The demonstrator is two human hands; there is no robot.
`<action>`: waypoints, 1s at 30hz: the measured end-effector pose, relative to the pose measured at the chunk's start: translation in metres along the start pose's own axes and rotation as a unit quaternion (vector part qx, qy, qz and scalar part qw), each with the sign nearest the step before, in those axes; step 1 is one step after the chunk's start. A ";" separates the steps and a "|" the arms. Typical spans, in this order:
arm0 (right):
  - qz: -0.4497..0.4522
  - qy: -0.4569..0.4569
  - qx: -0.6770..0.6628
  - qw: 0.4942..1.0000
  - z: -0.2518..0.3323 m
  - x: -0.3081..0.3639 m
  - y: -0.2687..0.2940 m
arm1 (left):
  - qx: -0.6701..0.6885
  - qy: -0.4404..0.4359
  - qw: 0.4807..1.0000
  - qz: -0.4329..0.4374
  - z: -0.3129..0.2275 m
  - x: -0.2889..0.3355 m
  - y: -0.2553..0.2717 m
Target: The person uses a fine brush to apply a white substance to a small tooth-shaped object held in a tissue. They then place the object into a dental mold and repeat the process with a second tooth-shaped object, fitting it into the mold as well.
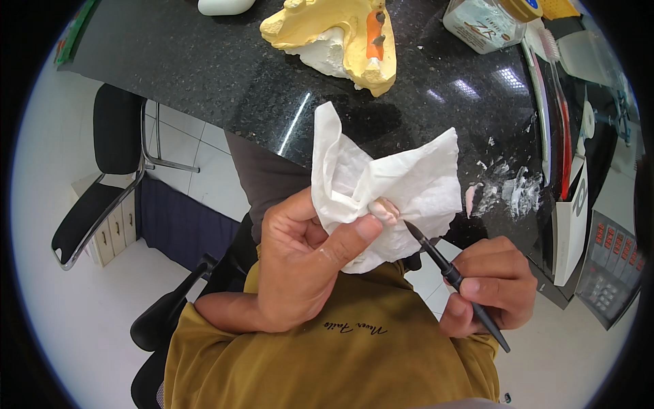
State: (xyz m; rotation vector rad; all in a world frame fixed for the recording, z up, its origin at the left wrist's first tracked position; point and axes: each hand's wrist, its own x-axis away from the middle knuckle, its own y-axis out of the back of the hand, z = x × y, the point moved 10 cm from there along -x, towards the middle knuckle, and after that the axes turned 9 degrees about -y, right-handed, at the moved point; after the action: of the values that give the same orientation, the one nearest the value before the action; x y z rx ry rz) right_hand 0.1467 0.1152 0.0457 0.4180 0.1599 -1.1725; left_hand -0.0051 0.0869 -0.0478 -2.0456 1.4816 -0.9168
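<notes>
My left hand is closed on a crumpled white tissue, its thumb pressing beside a small whitish-pink dental piece that rests against the tissue. The piece looks like a tooth crown or short bridge; its far side is hidden. Between the fingers of my right hand is a slim black brush, held like a pen. Its dark tip reaches up and left to the right edge of the piece; whether it touches I cannot tell. Both hands are above my lap, at the near edge of the dark speckled table.
A yellow plaster dental model with an orange-red section lies at the table's far side. White powder smears mark the right. A clear jar stands at the back right, near long tools. A black chair is on the left.
</notes>
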 end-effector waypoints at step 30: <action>0.007 0.010 0.027 1.000 0.001 -0.003 -0.005 | -0.021 0.009 1.000 -0.011 0.001 0.000 0.003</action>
State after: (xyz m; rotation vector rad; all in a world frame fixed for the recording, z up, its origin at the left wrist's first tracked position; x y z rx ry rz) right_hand 0.1405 0.1157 0.0465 0.4777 0.1431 -1.1608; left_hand -0.0066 0.0861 -0.0503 -2.0931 1.5026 -0.9222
